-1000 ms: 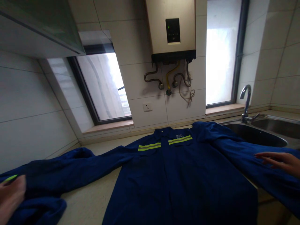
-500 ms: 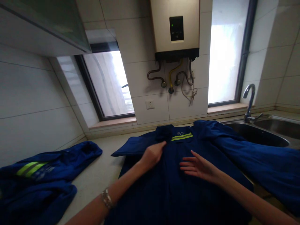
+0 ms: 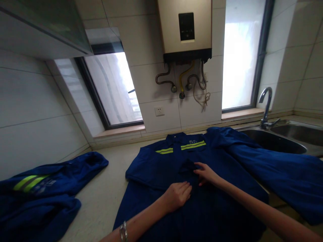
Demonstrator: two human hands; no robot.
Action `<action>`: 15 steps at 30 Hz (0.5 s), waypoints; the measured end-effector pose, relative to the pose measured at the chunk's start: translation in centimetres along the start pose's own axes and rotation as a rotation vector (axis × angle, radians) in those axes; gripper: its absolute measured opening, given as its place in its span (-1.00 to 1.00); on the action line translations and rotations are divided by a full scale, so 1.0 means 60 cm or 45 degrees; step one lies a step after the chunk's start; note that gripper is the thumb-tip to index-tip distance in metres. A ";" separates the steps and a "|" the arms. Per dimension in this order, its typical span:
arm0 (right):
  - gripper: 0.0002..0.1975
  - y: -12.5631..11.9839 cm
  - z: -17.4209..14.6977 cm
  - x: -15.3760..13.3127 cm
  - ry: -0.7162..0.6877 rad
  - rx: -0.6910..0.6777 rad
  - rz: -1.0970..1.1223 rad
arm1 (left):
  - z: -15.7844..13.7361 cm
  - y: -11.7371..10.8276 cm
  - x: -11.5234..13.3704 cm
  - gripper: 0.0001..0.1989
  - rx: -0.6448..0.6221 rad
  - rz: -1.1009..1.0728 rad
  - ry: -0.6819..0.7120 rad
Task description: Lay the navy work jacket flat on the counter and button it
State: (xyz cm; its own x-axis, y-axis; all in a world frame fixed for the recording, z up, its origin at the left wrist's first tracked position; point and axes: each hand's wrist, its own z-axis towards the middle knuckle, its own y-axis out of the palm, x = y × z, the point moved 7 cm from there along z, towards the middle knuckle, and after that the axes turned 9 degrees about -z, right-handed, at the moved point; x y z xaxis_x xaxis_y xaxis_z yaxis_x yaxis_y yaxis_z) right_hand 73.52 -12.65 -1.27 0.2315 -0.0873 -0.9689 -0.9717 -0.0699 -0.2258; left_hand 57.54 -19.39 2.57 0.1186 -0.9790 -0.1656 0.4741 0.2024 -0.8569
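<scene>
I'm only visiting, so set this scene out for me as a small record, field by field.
Garment: blue jacket, reflective chest bands
Jacket lies on: pale counter
Sleeves: one folded across the front, the other outstretched
Left hand: over the jacket front, grip unclear
Right hand: at the folded sleeve's end
Nearby: second blue garment, sink

Here's my jacket (image 3: 232,168) spread over the counter (image 3: 98,198) at lower centre, one sleeve (image 3: 151,169) folded across its front, my left hand (image 3: 177,195) on it just below my right hand (image 3: 205,173). Over at lower left, a second garment (image 3: 58,188) lies apart; at right, the sink (image 3: 311,148) sits behind the other sleeve (image 3: 275,171), the heater (image 3: 174,33) up top between two windows (image 3: 238,64).
</scene>
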 end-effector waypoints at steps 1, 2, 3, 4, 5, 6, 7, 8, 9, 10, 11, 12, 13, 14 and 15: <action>-0.52 -0.008 0.008 -0.013 -0.108 0.045 -0.184 | -0.001 -0.001 0.003 -0.73 -0.009 -0.031 -0.021; -0.56 -0.014 0.013 -0.029 -0.240 0.091 -0.367 | -0.001 -0.003 0.006 -0.73 -0.014 -0.075 -0.048; -0.62 -0.016 0.015 -0.046 -0.383 0.125 -0.530 | -0.002 -0.007 0.007 -0.73 -0.010 -0.130 -0.092; -0.69 -0.014 0.014 -0.062 -0.523 0.136 -0.656 | -0.002 -0.011 0.006 -0.72 -0.002 -0.193 -0.155; -0.75 -0.009 0.011 -0.074 -0.644 0.118 -0.741 | -0.001 -0.014 0.003 -0.73 0.005 -0.256 -0.242; -0.78 -0.003 0.007 -0.082 -0.730 0.081 -0.785 | 0.000 -0.017 -0.004 -0.74 0.006 -0.305 -0.358; -0.78 0.004 0.004 -0.087 -0.786 0.034 -0.805 | 0.001 -0.019 -0.013 -0.76 -0.008 -0.329 -0.497; -0.76 0.009 -0.001 -0.089 -0.820 -0.007 -0.811 | 0.001 -0.019 -0.023 -0.76 -0.043 -0.322 -0.649; -0.75 0.013 -0.005 -0.089 -0.841 -0.031 -0.811 | 0.002 -0.018 -0.032 -0.73 -0.102 -0.286 -0.792; -0.73 0.015 -0.010 -0.090 -0.858 -0.041 -0.809 | 0.004 -0.017 -0.040 -0.69 -0.175 -0.233 -0.910; -0.72 0.017 -0.015 -0.089 -0.871 -0.046 -0.810 | 0.007 -0.017 -0.046 -0.63 -0.249 -0.177 -0.999; -0.72 0.017 -0.019 -0.089 -0.884 -0.045 -0.811 | 0.012 -0.015 -0.049 -0.55 -0.324 -0.133 -1.055; -0.72 0.017 -0.024 -0.089 -0.895 -0.047 -0.816 | 0.017 -0.012 -0.051 -0.49 -0.392 -0.106 -1.093; -0.72 0.018 -0.028 -0.088 -0.903 -0.050 -0.824 | 0.022 -0.009 -0.051 -0.47 -0.444 -0.107 -1.115; -0.71 0.018 -0.031 -0.088 -0.909 -0.059 -0.836 | 0.028 -0.005 -0.050 -0.49 -0.480 -0.129 -1.125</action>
State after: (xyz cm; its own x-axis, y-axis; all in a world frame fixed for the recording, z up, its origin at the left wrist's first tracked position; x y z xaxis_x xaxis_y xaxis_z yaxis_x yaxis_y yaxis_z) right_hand 71.33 -14.12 3.76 0.6285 0.6055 -0.4883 -0.6531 0.0697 -0.7541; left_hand 58.52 -16.47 4.14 0.7790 -0.5898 0.2129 0.2254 -0.0534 -0.9728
